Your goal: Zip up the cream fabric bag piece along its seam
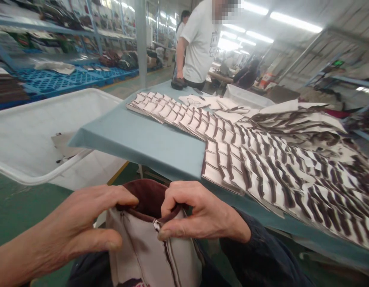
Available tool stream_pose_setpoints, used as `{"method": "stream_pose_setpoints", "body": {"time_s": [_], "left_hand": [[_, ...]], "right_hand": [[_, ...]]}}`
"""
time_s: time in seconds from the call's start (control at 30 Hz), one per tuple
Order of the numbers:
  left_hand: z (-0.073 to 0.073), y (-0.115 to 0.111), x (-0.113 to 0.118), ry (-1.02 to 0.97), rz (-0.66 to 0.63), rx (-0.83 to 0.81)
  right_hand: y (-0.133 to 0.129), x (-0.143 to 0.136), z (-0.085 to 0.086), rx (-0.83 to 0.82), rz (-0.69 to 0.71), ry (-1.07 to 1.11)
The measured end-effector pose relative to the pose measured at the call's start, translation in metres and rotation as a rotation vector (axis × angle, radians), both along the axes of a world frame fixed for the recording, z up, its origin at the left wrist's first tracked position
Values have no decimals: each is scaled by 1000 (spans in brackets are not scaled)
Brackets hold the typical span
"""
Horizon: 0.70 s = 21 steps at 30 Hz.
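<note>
In front of my lap is a cream sewn piece (136,247), shaped like an open tube, with a dark brown lining (148,195) showing at its mouth. Seams run down its outside, and a small dark and red mark shows low on it. My left hand (73,223) holds the left side of the rim, fingers over the edge and thumb against the outside. With thumb and bent fingers, my right hand (193,211) pinches the right side of the rim beside a seam. The lower end of the piece is out of frame.
Overlapping rows of cream and brown pieces (226,163) cover much of a blue-topped table (148,139) ahead. A white bin (53,175) stands at left. Across the table is a person in a white shirt (199,44). Shelves and blue pallets (50,81) lie behind.
</note>
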<state>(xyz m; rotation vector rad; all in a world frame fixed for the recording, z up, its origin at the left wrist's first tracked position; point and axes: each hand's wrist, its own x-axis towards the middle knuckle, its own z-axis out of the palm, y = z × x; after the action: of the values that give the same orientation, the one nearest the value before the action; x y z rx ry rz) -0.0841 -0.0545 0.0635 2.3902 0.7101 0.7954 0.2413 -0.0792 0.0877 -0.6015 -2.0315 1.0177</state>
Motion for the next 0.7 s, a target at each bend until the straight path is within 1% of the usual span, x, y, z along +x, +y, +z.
{"method": "stream_pose_setpoints", "body": {"time_s": [0.07, 0.13, 0.2, 0.27, 0.33, 0.4, 0.53, 0.63, 0.7], "left_hand": [[3, 2, 11, -14, -128, -96], [0, 2, 21, -28, -199, -201], [-7, 1, 28, -43, -189, -273], [-14, 1, 31, -28, -167, -300], [-18, 3, 32, 4, -151, -294], [-17, 4, 32, 18, -148, -274], [-6, 4, 33, 14, -155, -188], [5, 2, 36, 31, -139, -64], [8, 1, 39, 60, -126, 21]], "right_hand": [[3, -5, -3, -49, 22, -9], [5, -6, -9, -119, 22, -8], [6, -5, -16, -194, 15, 2], [6, -3, -23, -261, 11, 16], [5, -2, -29, -301, 2, 22], [4, -1, -33, -297, -22, 5], [2, -2, -39, -182, -88, -59], [2, -4, -43, -153, -90, -76], [1, -5, -46, -109, -118, -77]]}}
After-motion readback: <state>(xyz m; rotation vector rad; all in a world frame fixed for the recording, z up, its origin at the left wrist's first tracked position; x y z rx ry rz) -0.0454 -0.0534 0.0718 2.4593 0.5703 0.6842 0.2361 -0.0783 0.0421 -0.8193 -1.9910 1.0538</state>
